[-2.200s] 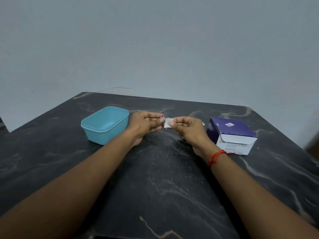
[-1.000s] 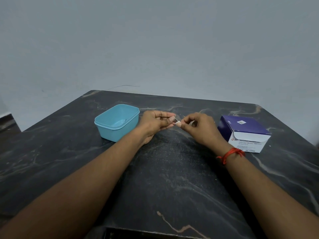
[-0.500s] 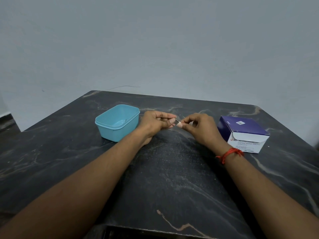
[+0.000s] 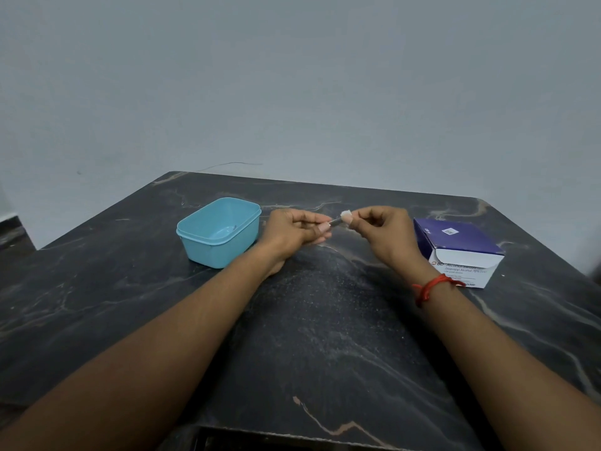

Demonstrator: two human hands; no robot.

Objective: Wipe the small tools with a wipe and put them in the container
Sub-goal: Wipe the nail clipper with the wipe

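Note:
My left hand (image 4: 294,231) pinches one end of a thin metal tool (image 4: 335,220), held just above the dark marble table (image 4: 325,336). My right hand (image 4: 385,231) pinches a small white wipe (image 4: 345,213) folded around the tool's other end. Only a short silver stretch of the tool shows between the fingertips. A light blue plastic container (image 4: 219,231) stands open to the left of my left hand, with something small and thin lying on its floor.
A purple and white box of alcohol swabs (image 4: 458,250) sits to the right of my right hand, its flap open. A red thread bracelet (image 4: 429,286) is on my right wrist. A plain grey wall rises behind the table's far edge.
My hands have drawn slightly apart, baring a short length of the tool between them. The wipe now shows as a white tuft above my right fingertips.

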